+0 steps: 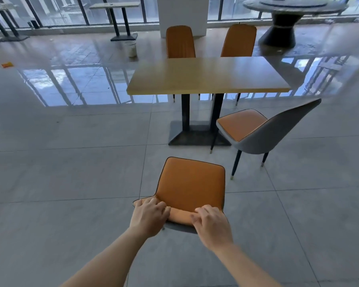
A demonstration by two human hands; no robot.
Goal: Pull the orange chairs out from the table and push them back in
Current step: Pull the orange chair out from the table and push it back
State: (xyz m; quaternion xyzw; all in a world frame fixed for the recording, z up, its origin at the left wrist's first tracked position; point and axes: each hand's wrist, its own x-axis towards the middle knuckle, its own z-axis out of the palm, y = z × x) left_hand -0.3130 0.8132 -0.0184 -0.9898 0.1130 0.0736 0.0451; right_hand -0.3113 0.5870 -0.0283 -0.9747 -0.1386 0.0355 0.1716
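An orange chair (192, 183) stands right in front of me, well away from the wooden table (207, 76). My left hand (149, 216) and my right hand (210, 223) both grip the top edge of its backrest. A second orange-seated chair with a grey shell (257, 129) stands turned at an angle by the table's near right side. Two more orange chairs, a left one (179, 42) and a right one (238, 41), are tucked in at the table's far side.
The table stands on a black base (195, 134) on a grey tiled floor. A small white bin (132, 48) sits beyond the table to the left. A round dark table (294, 6) stands at the back right, other tables at the back left by the windows.
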